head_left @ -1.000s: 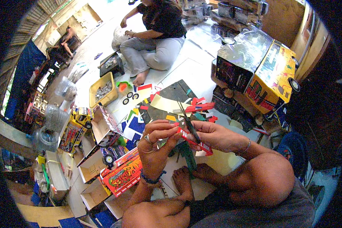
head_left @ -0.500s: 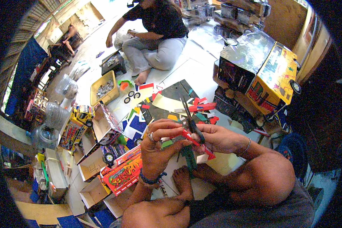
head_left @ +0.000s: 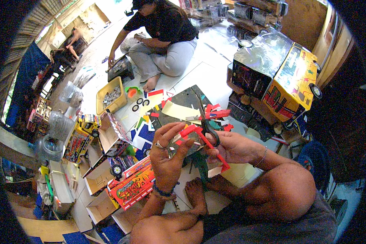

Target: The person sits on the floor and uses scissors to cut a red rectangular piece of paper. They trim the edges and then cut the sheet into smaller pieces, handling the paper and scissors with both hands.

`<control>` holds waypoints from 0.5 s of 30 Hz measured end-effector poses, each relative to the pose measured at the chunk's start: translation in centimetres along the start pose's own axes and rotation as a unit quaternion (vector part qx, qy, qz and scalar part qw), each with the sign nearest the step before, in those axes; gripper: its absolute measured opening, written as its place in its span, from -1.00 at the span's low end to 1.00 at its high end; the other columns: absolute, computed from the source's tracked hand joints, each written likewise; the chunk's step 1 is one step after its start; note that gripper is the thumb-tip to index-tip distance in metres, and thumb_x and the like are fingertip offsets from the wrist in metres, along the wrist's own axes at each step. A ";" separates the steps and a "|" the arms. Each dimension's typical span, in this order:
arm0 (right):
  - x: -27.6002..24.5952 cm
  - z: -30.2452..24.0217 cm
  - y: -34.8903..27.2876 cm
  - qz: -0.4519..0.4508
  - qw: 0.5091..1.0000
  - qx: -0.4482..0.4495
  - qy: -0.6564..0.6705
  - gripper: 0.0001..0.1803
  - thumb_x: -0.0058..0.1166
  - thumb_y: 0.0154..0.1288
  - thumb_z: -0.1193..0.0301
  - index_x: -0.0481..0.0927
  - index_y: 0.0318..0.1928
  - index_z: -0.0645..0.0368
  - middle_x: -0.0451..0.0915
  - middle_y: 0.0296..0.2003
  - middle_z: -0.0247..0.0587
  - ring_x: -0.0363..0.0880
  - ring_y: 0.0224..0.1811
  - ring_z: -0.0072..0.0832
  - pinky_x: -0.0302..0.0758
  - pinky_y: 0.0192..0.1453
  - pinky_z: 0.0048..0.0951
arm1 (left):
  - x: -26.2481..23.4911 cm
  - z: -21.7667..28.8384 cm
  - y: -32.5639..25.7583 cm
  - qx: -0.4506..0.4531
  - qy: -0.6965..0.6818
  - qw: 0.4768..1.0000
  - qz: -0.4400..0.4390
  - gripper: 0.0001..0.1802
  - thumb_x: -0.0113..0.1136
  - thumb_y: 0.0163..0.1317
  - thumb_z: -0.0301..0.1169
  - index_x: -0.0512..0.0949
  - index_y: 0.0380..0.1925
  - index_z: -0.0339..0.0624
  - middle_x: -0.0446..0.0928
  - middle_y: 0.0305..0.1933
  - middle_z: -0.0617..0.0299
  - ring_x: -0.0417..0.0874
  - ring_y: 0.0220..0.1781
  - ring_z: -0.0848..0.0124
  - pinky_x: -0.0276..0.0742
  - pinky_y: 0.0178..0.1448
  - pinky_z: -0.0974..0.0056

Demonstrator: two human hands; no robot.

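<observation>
My left hand (head_left: 168,152) is raised in front of me, its thumb and index finger curled around one end of a bent red strip (head_left: 209,143). Black-handled scissors (head_left: 210,132) rest in my right hand (head_left: 238,147), blades pointing up and away. The same right fingers pinch the red strip along its middle, and its lower end hangs below them. Beneath both hands lies a dark board (head_left: 162,118) with red offcuts (head_left: 215,114) and a cream sheet (head_left: 181,112) on it.
A yellow tub (head_left: 112,95) of grey pieces stands beyond, near small black wheels (head_left: 140,103). Toy trucks (head_left: 132,185) and open wooden boxes (head_left: 99,207) sit at left. A big yellow toy truck (head_left: 290,87) stands at right. Another person (head_left: 162,36) sits across from me.
My left fingers have opened wider and risen slightly along the red strip, showing more of it. The scissors tilt a little to the right. The person opposite has leaned and reached toward the dark box.
</observation>
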State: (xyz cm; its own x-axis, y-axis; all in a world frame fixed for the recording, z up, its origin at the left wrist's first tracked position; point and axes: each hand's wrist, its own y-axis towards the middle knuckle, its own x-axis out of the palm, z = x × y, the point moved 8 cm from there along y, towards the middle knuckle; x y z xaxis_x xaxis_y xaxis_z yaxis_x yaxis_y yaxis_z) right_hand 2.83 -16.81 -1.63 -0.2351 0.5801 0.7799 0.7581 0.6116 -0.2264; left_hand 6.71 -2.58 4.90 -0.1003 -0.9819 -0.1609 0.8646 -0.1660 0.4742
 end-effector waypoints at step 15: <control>1.6 -5.7 -2.4 0.099 0.733 -0.250 -0.625 -0.59 0.13 0.39 0.26 0.47 0.18 0.09 0.57 0.01 -0.19 0.61 -0.05 -0.22 0.57 0.00 -0.30 | -2.3 2.6 -0.4 0.136 0.097 0.985 0.038 -0.57 0.54 -0.16 -0.58 0.72 -0.21 0.02 0.60 -0.09 0.25 0.58 0.00 0.30 0.54 0.07 0.23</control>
State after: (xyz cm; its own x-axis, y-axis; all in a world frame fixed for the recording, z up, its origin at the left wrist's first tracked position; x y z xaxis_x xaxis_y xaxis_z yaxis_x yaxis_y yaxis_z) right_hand 4.13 -20.41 3.50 -0.2275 0.8610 -0.4548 0.9073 0.3571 0.2221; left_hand 5.29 -0.51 7.26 0.0784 -0.9610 -0.2653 0.6988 -0.1368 0.7021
